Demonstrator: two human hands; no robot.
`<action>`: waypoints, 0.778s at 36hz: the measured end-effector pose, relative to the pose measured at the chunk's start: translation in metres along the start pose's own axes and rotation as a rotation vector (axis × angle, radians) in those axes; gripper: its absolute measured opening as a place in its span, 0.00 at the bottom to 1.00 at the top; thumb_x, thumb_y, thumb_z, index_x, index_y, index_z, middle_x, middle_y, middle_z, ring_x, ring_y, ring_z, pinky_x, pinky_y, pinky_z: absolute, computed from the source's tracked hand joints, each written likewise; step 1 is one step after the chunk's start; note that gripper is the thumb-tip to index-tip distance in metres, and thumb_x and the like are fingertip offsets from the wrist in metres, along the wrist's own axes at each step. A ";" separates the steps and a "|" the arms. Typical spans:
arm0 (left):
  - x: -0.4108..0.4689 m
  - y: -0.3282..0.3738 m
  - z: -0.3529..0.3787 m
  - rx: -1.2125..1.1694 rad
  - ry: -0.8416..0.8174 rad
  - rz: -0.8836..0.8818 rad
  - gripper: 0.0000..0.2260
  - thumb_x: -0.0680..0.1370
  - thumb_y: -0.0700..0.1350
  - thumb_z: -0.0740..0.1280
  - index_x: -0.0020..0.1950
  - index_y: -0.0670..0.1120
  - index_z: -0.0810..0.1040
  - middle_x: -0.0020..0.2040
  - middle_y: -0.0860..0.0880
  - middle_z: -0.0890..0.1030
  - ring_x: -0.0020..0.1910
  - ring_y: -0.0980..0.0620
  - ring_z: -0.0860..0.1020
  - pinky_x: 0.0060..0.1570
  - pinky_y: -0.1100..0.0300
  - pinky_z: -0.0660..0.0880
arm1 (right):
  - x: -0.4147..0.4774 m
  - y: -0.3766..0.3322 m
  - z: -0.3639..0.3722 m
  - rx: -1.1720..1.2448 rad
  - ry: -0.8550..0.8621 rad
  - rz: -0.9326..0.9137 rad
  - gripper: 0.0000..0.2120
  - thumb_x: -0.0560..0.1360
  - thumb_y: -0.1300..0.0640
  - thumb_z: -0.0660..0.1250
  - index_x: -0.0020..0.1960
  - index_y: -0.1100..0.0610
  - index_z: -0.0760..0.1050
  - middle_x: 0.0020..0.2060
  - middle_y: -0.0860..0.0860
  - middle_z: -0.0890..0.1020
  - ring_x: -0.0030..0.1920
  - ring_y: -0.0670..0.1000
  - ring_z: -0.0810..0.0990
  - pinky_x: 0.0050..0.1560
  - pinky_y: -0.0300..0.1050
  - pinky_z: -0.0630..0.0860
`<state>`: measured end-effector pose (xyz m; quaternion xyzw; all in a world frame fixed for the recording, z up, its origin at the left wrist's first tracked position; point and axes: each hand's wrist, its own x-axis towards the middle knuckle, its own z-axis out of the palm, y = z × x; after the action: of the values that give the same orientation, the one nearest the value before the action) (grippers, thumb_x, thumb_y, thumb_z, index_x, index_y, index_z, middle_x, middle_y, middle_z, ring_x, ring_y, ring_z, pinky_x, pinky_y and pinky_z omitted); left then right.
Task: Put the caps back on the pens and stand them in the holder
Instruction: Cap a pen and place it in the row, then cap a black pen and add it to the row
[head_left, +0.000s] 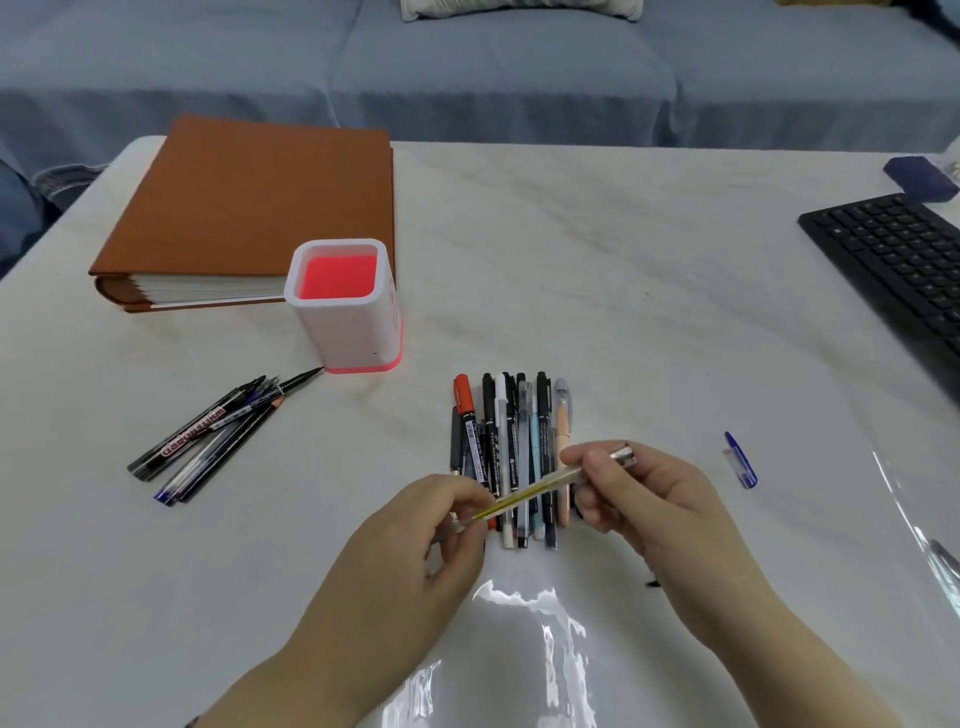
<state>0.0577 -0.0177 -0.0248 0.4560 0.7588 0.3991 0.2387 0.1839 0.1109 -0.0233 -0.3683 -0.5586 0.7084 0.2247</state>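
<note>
I hold a clear pen (535, 491) with a yellow refill slantwise above the table (597, 286), one end in each hand: my left hand (441, 530) pinches the lower end between thumb and fingertips, and my right hand (639, 493) grips the upper end, where a silvery piece pokes out above my fingers. I take this to be the capping step, though I cannot tell from here whether the cap at my left fingertips is fully seated. To do it well I should line the cap up straight along the barrel, push the two ends toward each other until they stop, and avoid bending the thin body. The pen hangs just over a row of pens (511, 441) lying side by side, so I should lift clear of them before swinging away. The white pen holder (337, 332) with its red inside stands well to the left and farther off, with nothing in it that I can see; I would drop the pen in upright. Loose pens (208, 436) lie near the holder's foot, and a blue cap (742, 462) sits apart on the right.
</note>
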 end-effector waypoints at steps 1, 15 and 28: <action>0.000 -0.001 0.000 0.010 -0.017 0.029 0.07 0.75 0.45 0.65 0.43 0.59 0.75 0.40 0.65 0.75 0.35 0.64 0.72 0.36 0.74 0.67 | -0.001 0.001 0.002 0.010 -0.022 0.010 0.09 0.71 0.56 0.64 0.37 0.56 0.82 0.25 0.49 0.76 0.27 0.45 0.73 0.31 0.32 0.72; 0.008 0.010 0.002 -0.802 -0.065 -0.424 0.15 0.73 0.29 0.62 0.34 0.43 0.83 0.27 0.44 0.80 0.20 0.54 0.66 0.20 0.69 0.61 | -0.004 0.006 0.019 0.078 -0.096 -0.057 0.08 0.70 0.56 0.63 0.37 0.52 0.80 0.23 0.47 0.73 0.27 0.44 0.71 0.32 0.32 0.69; 0.022 -0.096 -0.042 0.615 0.309 -0.097 0.12 0.72 0.37 0.62 0.54 0.35 0.77 0.54 0.36 0.79 0.51 0.37 0.79 0.52 0.52 0.74 | 0.036 0.027 0.008 -0.688 0.099 -0.074 0.13 0.76 0.56 0.61 0.60 0.54 0.69 0.32 0.48 0.80 0.33 0.46 0.78 0.40 0.43 0.75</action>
<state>-0.0311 -0.0398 -0.0798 0.4041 0.8916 0.2041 -0.0087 0.1576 0.1241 -0.0583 -0.4359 -0.7661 0.4511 0.1399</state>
